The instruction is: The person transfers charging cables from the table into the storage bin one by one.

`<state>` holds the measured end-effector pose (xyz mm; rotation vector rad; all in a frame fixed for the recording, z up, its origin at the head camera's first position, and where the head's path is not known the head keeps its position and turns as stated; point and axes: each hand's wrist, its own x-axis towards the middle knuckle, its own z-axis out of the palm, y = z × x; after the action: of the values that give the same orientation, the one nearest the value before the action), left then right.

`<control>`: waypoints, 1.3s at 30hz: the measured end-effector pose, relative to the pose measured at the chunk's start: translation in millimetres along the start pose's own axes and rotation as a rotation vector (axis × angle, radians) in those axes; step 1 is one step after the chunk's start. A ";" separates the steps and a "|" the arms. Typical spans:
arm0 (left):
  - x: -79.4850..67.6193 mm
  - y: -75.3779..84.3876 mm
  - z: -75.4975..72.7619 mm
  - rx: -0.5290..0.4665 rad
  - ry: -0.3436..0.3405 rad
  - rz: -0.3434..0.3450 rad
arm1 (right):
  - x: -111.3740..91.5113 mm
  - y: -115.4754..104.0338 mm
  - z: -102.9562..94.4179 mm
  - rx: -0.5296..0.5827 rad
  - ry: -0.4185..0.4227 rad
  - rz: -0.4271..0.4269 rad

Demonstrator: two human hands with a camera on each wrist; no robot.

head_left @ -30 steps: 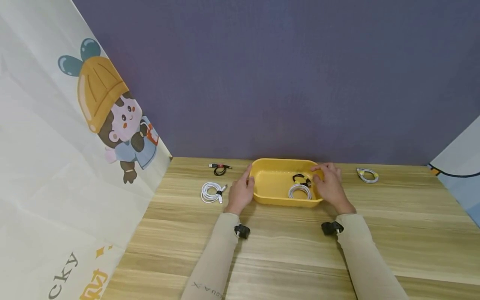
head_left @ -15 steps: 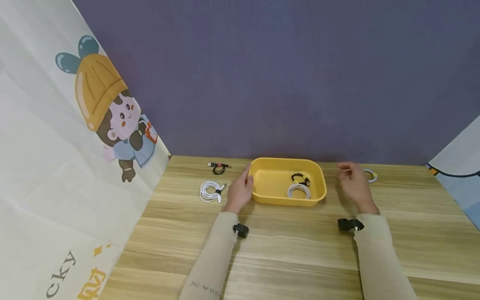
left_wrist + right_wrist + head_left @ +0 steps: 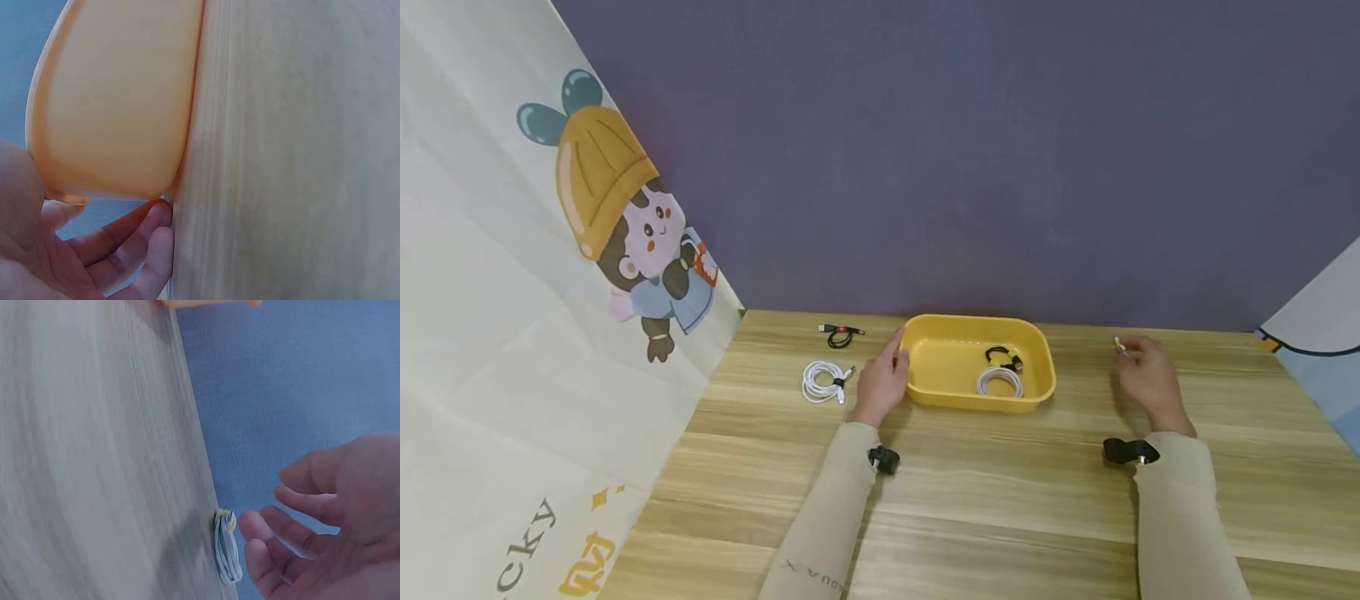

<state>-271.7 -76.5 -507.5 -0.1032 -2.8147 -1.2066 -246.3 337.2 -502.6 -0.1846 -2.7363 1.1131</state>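
Observation:
A shallow yellow plastic basket (image 3: 981, 404) sits at the back of the table. My left hand (image 3: 880, 385) holds its left end, thumb at the rim and fingers against the outside in the left wrist view. Inside the basket lie a coiled white cable (image 3: 999, 369) and a small black cable (image 3: 997, 352) with yellow on it. My right hand (image 3: 1152, 379) is over a coiled white cable (image 3: 226, 550) with a yellow tie, mostly hidden in the head view. In the right wrist view its fingers (image 3: 290, 534) are loosely bent, just apart from that coil.
Left of the basket lie a coiled white cable (image 3: 824, 382) with a black tie and a short black cable (image 3: 841, 334) with a red band. A dark blue panel (image 3: 962, 158) stands behind the table (image 3: 992, 500). A black cord (image 3: 1318, 352) hangs at the right edge.
My right hand has let go of the basket's right end and moved right, to the coiled cable on the table. The left hand and the basket have stayed in place.

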 end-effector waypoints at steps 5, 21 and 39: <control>-0.4 -0.2 0.4 -0.001 0.001 0.003 | 1.4 4.6 -1.8 -0.053 -0.032 0.007; -0.1 0.1 -0.1 0.002 0.006 0.007 | 0.9 16.7 -2.9 -0.098 -0.140 0.014; 0.0 -0.4 -0.3 -0.008 0.003 -0.004 | 0.8 23.5 3.4 -0.090 -0.120 0.001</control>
<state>-271.8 -77.1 -507.5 -0.0956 -2.8091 -1.2176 -246.8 351.7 -521.4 -0.1355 -2.8951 1.0336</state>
